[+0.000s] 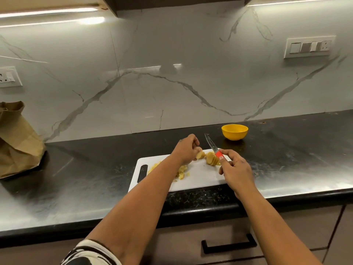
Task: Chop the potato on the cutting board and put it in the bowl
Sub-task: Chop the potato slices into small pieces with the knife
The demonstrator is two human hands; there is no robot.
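Observation:
A white cutting board (198,176) lies on the black counter. My left hand (186,149) grips a potato end piece (199,154) at the board's far edge. Just right of it, several potato slices (212,158) lean together in a row. Small chopped bits (182,172) lie partly hidden beside my left forearm. My right hand (236,169) holds a knife (213,146) by its red handle, blade raised and pointing away above the slices. A yellow bowl (234,131) stands beyond the board to the right, and it looks empty.
A brown paper bag (17,142) stands at the counter's far left. The marble wall (172,83) rises right behind the counter, with a switch panel (309,46) at upper right. Below the counter edge is a drawer with a black handle (229,244).

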